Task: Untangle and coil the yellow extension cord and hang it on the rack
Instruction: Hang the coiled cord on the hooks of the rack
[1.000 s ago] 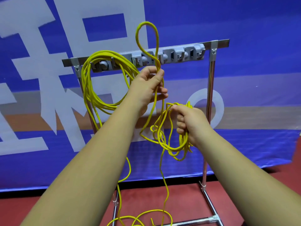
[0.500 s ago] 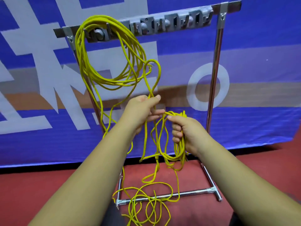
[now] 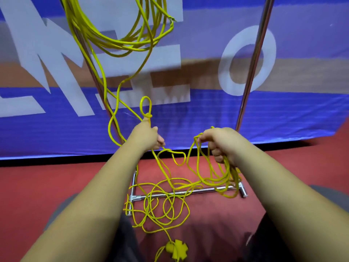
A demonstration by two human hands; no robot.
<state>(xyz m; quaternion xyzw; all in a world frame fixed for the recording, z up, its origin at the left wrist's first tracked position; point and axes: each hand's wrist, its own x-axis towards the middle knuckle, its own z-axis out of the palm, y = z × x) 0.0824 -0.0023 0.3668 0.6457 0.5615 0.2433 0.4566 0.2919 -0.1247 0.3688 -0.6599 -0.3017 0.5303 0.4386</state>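
Two hands in the head view, apart, with a slack strand sagging between them. Left hand pinches the cord under a small knotted loop. Right hand grips a bunch of hanging loops. One cord: coils hang at the top edge, a tangle lies on the red floor, and one plug sits near the bottom edge. One rack, two posts. Blue banner behind.

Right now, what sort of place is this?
Probably an indoor staged recording or event area, not a home: a big printed blue banner as backdrop, a red floor, and a free-standing metal rack.
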